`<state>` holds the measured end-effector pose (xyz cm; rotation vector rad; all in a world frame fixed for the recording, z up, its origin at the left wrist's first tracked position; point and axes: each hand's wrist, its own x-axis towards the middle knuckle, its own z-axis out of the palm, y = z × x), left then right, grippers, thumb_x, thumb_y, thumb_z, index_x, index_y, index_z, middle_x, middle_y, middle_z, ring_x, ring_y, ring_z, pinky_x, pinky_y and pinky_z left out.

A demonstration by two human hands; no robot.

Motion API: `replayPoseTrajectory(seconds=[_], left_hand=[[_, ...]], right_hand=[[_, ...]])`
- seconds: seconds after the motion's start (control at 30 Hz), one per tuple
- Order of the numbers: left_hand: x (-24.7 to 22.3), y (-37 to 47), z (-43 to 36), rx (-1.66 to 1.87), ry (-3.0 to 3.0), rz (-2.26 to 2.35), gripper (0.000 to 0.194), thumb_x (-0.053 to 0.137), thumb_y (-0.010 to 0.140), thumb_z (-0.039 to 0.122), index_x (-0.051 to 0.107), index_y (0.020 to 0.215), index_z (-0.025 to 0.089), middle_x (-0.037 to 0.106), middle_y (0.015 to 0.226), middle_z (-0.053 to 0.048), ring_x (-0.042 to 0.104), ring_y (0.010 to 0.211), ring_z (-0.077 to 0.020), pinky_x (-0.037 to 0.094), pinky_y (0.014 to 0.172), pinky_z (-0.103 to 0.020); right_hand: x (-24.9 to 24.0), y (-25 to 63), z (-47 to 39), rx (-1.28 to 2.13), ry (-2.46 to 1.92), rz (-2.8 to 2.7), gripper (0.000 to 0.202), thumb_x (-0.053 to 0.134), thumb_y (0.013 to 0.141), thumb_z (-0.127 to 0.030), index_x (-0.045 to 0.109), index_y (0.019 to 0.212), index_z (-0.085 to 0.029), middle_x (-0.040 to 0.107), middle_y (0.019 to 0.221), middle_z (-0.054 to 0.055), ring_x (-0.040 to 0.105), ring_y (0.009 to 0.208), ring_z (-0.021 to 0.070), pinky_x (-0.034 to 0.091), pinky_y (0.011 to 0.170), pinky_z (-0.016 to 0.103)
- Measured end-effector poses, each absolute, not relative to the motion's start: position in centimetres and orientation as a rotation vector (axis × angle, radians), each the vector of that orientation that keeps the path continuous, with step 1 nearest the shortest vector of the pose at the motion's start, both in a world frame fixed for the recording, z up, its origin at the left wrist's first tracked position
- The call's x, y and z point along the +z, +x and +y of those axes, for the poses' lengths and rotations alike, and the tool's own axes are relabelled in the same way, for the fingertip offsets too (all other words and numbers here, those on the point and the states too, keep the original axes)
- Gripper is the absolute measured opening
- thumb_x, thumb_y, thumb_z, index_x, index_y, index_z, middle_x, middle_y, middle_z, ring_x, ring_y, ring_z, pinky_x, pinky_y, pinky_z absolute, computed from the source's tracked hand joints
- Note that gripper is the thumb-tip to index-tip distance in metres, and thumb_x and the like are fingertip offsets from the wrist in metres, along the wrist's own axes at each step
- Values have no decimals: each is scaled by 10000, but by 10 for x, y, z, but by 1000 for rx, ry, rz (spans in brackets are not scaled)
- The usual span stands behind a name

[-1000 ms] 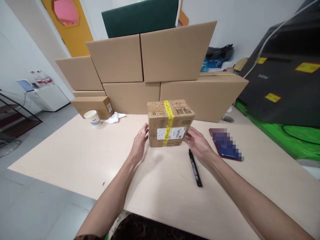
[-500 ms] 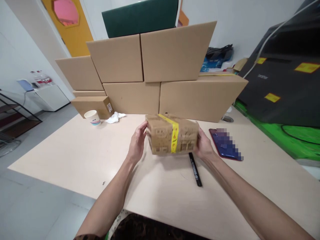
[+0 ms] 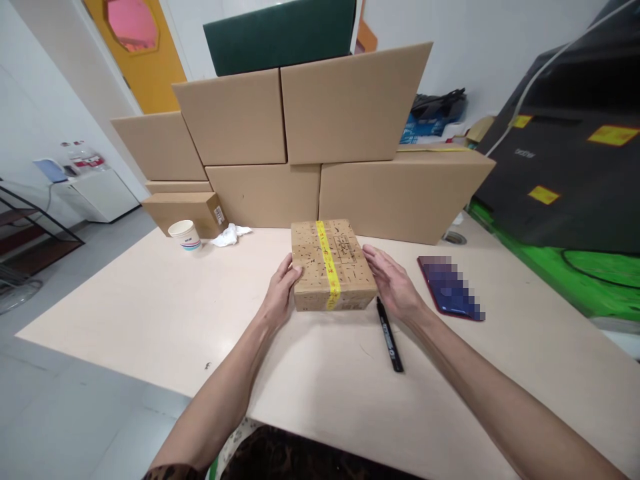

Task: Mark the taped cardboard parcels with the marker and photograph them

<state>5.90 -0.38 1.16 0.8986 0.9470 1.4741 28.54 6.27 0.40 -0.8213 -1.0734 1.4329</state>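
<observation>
A small cardboard box (image 3: 310, 267) sits in front of me, with black marks over its top and a strip of yellow printed tape down the middle. My left hand (image 3: 280, 290) grips its left side, the thumb over the top edge. Along the right side lies my right hand (image 3: 397, 283), fingers stretched out and close against the box; whether they touch it is hard to tell. A black marker pen (image 3: 390, 340) rests on the table just below my right hand.
Large cardboard boxes (image 3: 270, 193) are stacked behind the small box, topped by a dark green box (image 3: 285, 37). A paper cup (image 3: 185, 235) and crumpled tissue (image 3: 231, 235) stand at the left. A phone (image 3: 450, 293) lies right of my right hand on the pale table (image 3: 125, 300).
The small box has tipped from showing its printed front side to showing its marked top. My right hand has moved slightly left and its fingers have straightened. The marker pen has shifted slightly.
</observation>
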Motion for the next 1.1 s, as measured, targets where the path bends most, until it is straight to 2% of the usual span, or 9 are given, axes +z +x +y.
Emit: replayPoseTrajectory(seconds=[0.13,0.2,0.4,0.6,0.73,0.87,1.0,1.1], left_hand=[[16,55,-4,1593,1079,845,654,781,770,286,628,1406,295,489,1624,-36,331,1565,-333,263,1290,-506],[16,54,-4,1637,1131,830,621,761,781,268,646,1389,308,487,1626,-31,322,1568,-324,238,1295,-510],[13,53,-2,1681,1122,840,552,764,808,289,676,1352,318,547,1579,-33,372,1538,-321,291,1263,-526],[17,55,-4,1626,1078,891,666,780,809,355,603,1450,322,521,1603,-31,316,1574,-344,243,1294,-547],[19,56,-6,1613,1066,840,742,796,799,384,545,1496,355,473,1639,-2,331,1573,-332,276,1300,-506],[18,57,-7,1576,1097,794,793,811,787,346,507,1519,371,448,1652,0,356,1557,-329,301,1289,-492],[16,60,-8,1587,1152,797,790,825,782,356,511,1507,370,405,1677,-10,324,1567,-327,304,1279,-479],[14,60,-8,1582,1126,802,745,821,782,397,539,1469,335,497,1609,-39,398,1518,-340,358,1236,-480]], right_hand=[[11,290,63,1361,-706,-1078,380,753,819,-559,739,1141,-357,732,1340,8,591,1372,249,453,1179,456],[13,291,64,1336,-697,-1083,345,726,845,-545,741,1135,-359,738,1318,10,611,1334,246,456,1167,460],[15,290,63,1301,-679,-1064,286,737,835,-521,767,1071,-362,758,1250,1,643,1241,242,479,1105,448],[16,287,60,1287,-642,-1081,267,732,833,-524,788,1021,-343,770,1207,13,659,1200,260,482,1080,468],[19,287,56,1219,-640,-1126,260,710,856,-515,787,1041,-350,760,1244,23,634,1276,286,449,1127,511],[23,289,52,1175,-648,-1146,302,772,811,-478,780,1087,-356,754,1264,18,603,1328,299,390,1197,534],[26,290,51,1250,-641,-1125,426,831,750,-437,750,1161,-360,745,1300,18,598,1342,310,412,1191,569],[30,290,47,1259,-612,-1132,380,837,748,-410,775,1118,-354,759,1280,19,610,1338,314,404,1203,582]])
